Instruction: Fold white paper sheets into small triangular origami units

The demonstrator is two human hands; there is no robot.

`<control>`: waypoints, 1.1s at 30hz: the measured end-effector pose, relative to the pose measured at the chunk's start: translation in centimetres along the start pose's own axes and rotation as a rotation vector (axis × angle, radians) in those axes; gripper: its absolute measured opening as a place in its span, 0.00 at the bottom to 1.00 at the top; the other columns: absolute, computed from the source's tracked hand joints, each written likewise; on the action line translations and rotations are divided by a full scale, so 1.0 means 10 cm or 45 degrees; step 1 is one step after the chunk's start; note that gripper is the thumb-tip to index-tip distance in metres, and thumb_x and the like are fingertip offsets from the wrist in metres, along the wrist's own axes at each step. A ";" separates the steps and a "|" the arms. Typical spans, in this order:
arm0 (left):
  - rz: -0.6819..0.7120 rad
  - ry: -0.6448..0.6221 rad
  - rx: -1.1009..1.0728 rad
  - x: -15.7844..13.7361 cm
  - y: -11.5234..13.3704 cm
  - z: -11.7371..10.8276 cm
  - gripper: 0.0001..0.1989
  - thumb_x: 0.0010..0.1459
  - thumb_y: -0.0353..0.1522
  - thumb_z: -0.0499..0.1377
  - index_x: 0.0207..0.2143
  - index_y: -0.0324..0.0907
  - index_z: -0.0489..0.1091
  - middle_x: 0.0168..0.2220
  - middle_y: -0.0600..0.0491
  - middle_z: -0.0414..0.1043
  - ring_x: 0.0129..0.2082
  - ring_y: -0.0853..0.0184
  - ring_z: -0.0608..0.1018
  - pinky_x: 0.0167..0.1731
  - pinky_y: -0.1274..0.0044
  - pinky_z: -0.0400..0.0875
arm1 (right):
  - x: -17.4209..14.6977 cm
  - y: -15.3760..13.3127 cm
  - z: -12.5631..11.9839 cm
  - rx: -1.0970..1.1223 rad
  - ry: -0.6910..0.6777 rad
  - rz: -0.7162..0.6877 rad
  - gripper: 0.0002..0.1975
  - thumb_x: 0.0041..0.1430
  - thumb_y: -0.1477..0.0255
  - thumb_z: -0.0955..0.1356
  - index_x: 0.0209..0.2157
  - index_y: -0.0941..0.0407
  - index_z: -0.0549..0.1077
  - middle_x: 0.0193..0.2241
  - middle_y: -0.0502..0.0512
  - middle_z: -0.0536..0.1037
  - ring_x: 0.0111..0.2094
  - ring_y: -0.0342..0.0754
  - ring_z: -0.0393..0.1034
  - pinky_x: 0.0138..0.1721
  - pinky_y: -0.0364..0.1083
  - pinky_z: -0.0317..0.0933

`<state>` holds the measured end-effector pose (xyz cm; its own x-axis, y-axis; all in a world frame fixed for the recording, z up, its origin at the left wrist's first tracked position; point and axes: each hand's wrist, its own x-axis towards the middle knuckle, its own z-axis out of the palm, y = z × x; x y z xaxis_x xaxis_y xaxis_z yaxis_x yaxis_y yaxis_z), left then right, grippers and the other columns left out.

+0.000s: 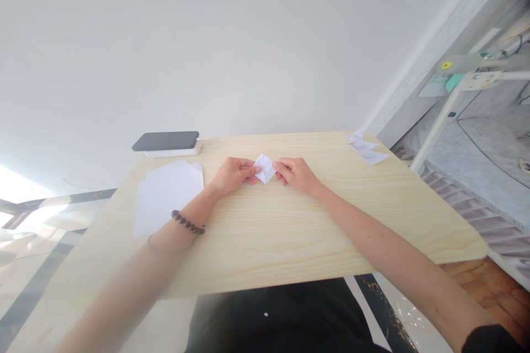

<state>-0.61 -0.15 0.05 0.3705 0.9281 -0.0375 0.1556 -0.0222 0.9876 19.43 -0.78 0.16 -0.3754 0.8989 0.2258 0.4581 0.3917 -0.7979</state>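
A small piece of folded white paper (265, 170), diamond-shaped with crease lines, is held between both hands over the middle of the table. My left hand (237, 173) pinches its left corner, thumb on top and fingers behind. On the other side, my right hand (295, 172) grips the right corner between thumb and curled fingers. A dark beaded bracelet (188, 223) circles my left wrist. Left of that arm lies a stack of white paper sheets (165, 190), partly covered by the forearm.
On the wooden table (265, 242), a dark phone (168, 140) rests on a white block with a cable at the back left. Several folded paper pieces (367, 149) lie at the back right. A white wall (248, 55) rises behind; a metal frame (439, 129) stands at right.
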 end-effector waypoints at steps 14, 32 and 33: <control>0.061 -0.045 0.355 -0.05 0.07 0.06 0.20 0.42 0.44 0.60 0.33 0.38 0.72 0.30 0.51 0.74 0.29 0.66 0.73 0.28 0.78 0.65 | -0.01 -0.01 0.01 0.008 0.050 -0.041 0.19 0.55 0.60 0.59 0.21 0.58 0.68 0.14 0.48 0.67 0.17 0.38 0.62 0.24 0.38 0.57; 0.054 -0.017 0.461 -0.08 0.12 0.07 0.19 0.42 0.44 0.59 0.31 0.38 0.72 0.19 0.56 0.66 0.17 0.75 0.63 0.16 0.82 0.52 | -0.01 -0.03 0.00 0.029 0.042 -0.028 0.19 0.55 0.59 0.58 0.22 0.58 0.67 0.16 0.48 0.68 0.17 0.38 0.61 0.23 0.39 0.57; 0.048 -0.026 0.481 -0.08 0.12 0.07 0.19 0.42 0.44 0.59 0.30 0.38 0.72 0.18 0.57 0.64 0.16 0.76 0.61 0.16 0.82 0.50 | -0.01 -0.03 0.00 0.028 0.045 -0.022 0.19 0.55 0.59 0.58 0.23 0.58 0.67 0.15 0.48 0.67 0.17 0.38 0.61 0.23 0.39 0.57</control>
<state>-0.02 -1.17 1.17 0.3999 0.9165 -0.0091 0.4667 -0.1951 0.8626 19.30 -1.00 0.41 -0.3541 0.8986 0.2589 0.4337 0.4031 -0.8059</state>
